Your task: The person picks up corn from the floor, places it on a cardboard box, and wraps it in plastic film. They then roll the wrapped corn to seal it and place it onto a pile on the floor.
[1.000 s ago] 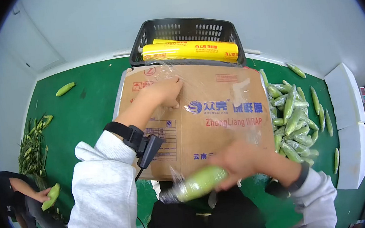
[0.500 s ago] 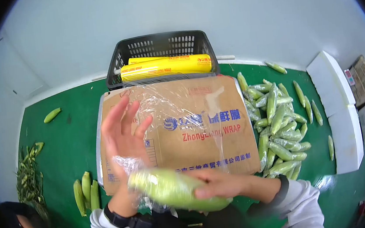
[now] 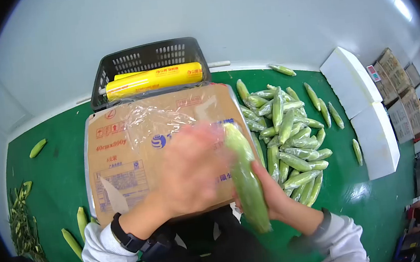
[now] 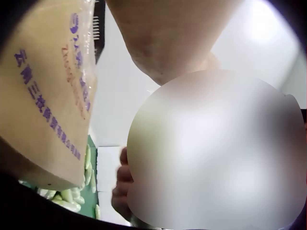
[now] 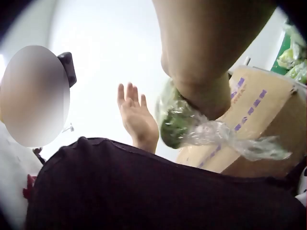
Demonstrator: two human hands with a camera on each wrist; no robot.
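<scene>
A green ear of corn (image 3: pixel 247 188) with clear film around it stands tilted near the front of the cardboard box (image 3: pixel 124 189). My right hand (image 3: pixel 276 195) grips its lower half from the right. Blurred by motion, my left hand (image 3: pixel 188 171) is beside the ear's upper end; the right wrist view shows this left hand (image 5: pixel 139 120) with straight, spread fingers. There, loose film (image 5: pixel 259 147) trails from the end of the ear (image 5: pixel 173 125). More clear film (image 3: pixel 153 115) lies over the box top.
Behind the box, a black basket (image 3: pixel 146 51) holds yellow film rolls (image 3: pixel 154 79). Many wrapped ears (image 3: pixel 297 143) are piled on the green floor at right, beside white foam boxes (image 3: pixel 372 135). Unwrapped ears (image 3: pixel 72 243) and husks (image 3: pixel 23 225) lie at left.
The ear has swung from nearly level to steeply tilted in my right hand, toward the right. My left hand has moved across to its upper end. The head view has shifted rightward.
</scene>
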